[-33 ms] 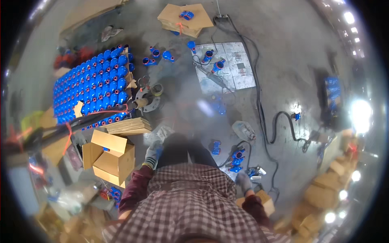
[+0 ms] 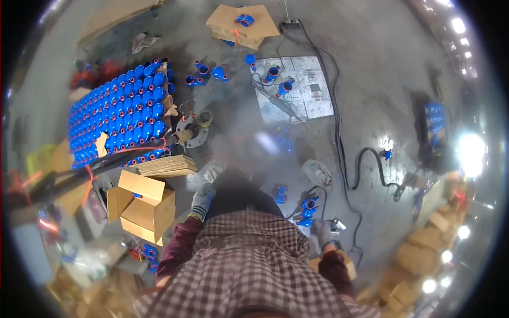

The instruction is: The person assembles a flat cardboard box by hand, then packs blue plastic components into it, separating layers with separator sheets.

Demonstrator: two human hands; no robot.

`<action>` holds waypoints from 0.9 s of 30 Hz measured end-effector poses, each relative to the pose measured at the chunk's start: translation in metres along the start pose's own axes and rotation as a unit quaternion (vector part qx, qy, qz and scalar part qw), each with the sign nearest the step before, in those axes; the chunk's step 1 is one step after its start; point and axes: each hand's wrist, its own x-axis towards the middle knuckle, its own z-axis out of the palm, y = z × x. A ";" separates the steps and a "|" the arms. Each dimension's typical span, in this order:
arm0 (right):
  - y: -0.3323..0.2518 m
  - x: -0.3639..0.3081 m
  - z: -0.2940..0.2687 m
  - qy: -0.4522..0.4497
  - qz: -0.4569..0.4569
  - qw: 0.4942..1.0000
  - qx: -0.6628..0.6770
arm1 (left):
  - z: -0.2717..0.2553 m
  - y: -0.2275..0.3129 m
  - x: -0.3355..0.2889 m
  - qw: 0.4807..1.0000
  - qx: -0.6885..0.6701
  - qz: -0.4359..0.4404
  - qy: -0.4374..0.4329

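Observation:
My left hand, in a pale grey work glove with a striped cuff, hangs against my left thigh. Its fingers are loosely stretched, and nothing shows in them. On the other side, my gloved right hand is low beside my right leg, its fingers smeared by motion; whether it holds anything is unclear. Just ahead of that hand lies a small cluster of blue castings with round openings. Silver metal cylinders lie right beside it. One more blue casting rests closer to my leg.
Rows of blue castings with red-rimmed ends fill the left. An open cardboard box and stacked flat cardboard stand nearer. A pole crosses there. A worn board bears a tool and castings. Black cables snake along the right.
My right hand has risen slightly, away from me, toward the metal cylinders. The left hand stays by my thigh; the whole view shifts very slightly.

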 end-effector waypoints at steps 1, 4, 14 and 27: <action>-0.020 0.034 -0.011 0.038 -0.041 0.998 0.024 | 0.018 0.036 0.005 0.997 0.078 0.016 0.022; -0.207 0.060 -0.050 -0.013 -0.069 0.988 0.136 | 0.039 0.101 0.038 0.993 0.103 0.040 0.052; -0.426 0.216 -0.010 -0.077 -0.013 0.995 -0.065 | 0.073 0.214 0.266 0.991 -0.106 -0.028 0.071; -0.637 0.457 0.116 -0.264 -0.391 0.830 -0.297 | 0.083 0.267 0.314 0.976 -0.083 -0.182 0.091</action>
